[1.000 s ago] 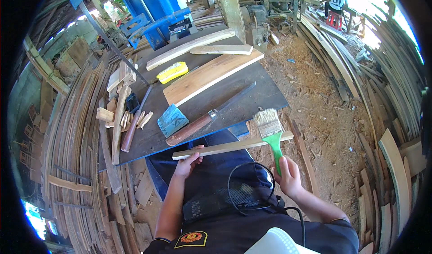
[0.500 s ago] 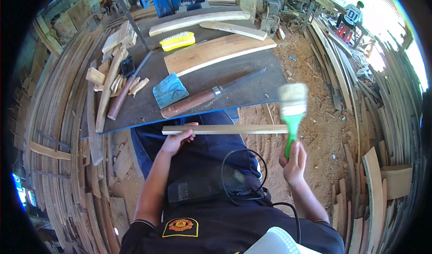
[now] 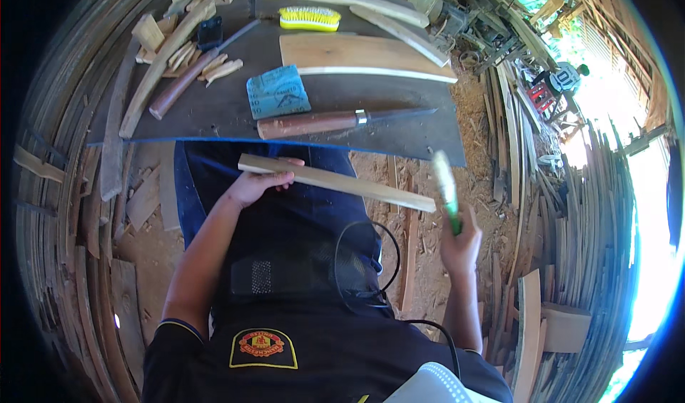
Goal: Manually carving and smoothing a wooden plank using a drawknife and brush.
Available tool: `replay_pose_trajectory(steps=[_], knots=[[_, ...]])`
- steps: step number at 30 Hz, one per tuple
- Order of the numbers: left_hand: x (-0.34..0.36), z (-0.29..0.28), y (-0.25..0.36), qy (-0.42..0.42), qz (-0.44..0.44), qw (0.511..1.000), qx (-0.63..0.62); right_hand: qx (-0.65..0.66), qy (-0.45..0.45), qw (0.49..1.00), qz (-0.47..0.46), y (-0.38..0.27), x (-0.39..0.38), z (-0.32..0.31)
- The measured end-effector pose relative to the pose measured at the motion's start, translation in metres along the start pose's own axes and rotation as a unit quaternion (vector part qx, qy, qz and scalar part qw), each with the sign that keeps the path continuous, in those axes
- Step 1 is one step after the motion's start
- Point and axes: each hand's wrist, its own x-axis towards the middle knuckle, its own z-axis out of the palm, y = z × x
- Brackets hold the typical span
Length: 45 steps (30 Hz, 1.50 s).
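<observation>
Across my lap, just in front of the table's edge, lies a long narrow wooden strip (image 3: 357,187), slanting down to the right. My left hand (image 3: 265,182) grips it near its left end, thumb on top. My right hand (image 3: 460,240) is closed round the green handle of a paintbrush (image 3: 447,189). The pale bristles point up and away, turned nearly edge-on and a bit blurred, and stand apart from the strip's right end. On the table beyond are a wooden-handled chisel (image 3: 314,123) and a blue sheet of sandpaper (image 3: 278,91).
The dark table (image 3: 207,126) also carries a yellow scrub brush (image 3: 309,19), a wide board (image 3: 357,54), a second wooden-handled tool (image 3: 187,83) and several offcuts. Stacked wooden slats (image 3: 571,239) line both sides. A person (image 3: 566,78) sits at the far right.
The strip's right end has swung down toward me. The paintbrush has turned from broad side to edge-on and moved off the strip's end. My view has shifted too.
</observation>
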Motion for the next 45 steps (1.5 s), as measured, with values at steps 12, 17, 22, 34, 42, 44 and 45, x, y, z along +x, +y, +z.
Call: replay_pose_trajectory(steps=[12, 17, 22, 34, 42, 44, 45], knots=[[0.017, -0.004, 0.000, -0.033, 0.037, 0.999, 0.018, -0.011, -0.008, 0.999, -0.032, 0.042, -0.008, 0.028], [0.003, -0.005, -0.005, -0.020, 0.045, 0.999, 0.003, 0.055, 0.130, 0.990, 0.002, 0.000, -0.005, 0.017], [0.004, -0.003, 0.000, -0.026, 0.026, 0.999, -0.014, 0.258, 0.212, 0.942, 0.017, 0.010, 0.009, 0.011], [-0.009, 0.015, 0.027, -0.067, 0.076, 0.987, -0.122, 0.040, -0.130, 0.990, 0.022, -0.016, -0.014, 0.042], [-0.046, 0.029, 0.067, -0.087, 0.146, 0.949, -0.266, 0.119, -0.043, 0.989, -0.082, -0.028, -0.016, 0.036], [-0.050, 0.031, 0.076, -0.060, 0.147, 0.940, -0.301, 0.146, -0.009, 0.984, -0.101, -0.031, -0.008, 0.037], [-0.051, 0.032, 0.081, -0.033, 0.148, 0.930, -0.335, 0.126, -0.008, 0.988, -0.093, -0.033, -0.006, 0.035]])
